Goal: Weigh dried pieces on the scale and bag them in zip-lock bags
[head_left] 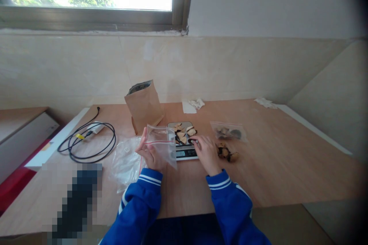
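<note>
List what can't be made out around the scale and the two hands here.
Head view:
- scale display digits: too small.
- pieces on the scale: too small to identify.
- scale's left part: hidden by the clear zip bag in the left hand.
- right hand fingertips' grip: too small.
- brown paper bag contents: hidden by its walls.

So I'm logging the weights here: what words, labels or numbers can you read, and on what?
Scale display: digits lit, too small and blurred to read.
Brown bag: no print visible.
Zip bag in the left hand: no print.
Nothing else is legible.
</note>
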`<control>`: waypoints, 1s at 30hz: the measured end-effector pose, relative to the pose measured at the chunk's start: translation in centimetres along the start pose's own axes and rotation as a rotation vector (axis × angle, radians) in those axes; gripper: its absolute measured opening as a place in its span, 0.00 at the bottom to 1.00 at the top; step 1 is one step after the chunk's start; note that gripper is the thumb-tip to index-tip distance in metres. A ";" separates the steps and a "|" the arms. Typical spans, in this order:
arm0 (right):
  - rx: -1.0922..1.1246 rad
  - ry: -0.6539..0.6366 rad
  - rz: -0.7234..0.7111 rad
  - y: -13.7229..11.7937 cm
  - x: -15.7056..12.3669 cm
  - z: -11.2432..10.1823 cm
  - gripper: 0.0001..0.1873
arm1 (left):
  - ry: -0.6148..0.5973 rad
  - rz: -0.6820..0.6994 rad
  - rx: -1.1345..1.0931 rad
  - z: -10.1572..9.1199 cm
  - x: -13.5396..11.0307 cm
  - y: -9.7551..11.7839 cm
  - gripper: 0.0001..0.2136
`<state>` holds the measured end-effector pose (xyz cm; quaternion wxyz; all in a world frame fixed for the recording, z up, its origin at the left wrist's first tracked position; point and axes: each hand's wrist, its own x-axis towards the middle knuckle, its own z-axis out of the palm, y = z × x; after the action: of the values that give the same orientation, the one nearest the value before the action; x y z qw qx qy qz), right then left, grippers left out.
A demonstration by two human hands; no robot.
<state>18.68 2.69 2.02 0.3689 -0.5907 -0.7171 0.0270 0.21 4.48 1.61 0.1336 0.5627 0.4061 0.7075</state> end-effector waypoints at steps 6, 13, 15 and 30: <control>0.300 0.099 0.066 -3.0 2.6 -1.9 0.11 | 0.118 0.162 -0.042 -0.4 -0.2 -1.5 0.13; 0.510 0.084 -0.037 -7.3 5.2 -3.7 0.15 | 0.050 0.227 -0.048 -0.4 -0.2 -1.3 0.11; 0.492 0.089 -0.022 -6.6 4.8 -3.1 0.16 | 0.062 0.206 -0.048 -0.4 -0.3 -1.2 0.11; 0.138 -0.122 -0.130 -1.6 0.5 1.9 0.13 | 0.073 0.162 0.001 -0.7 -0.5 -0.9 0.10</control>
<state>16.23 3.37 1.66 0.3654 -0.5136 -0.7714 0.0880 -0.48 4.43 0.59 0.0610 0.5674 0.3642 0.7360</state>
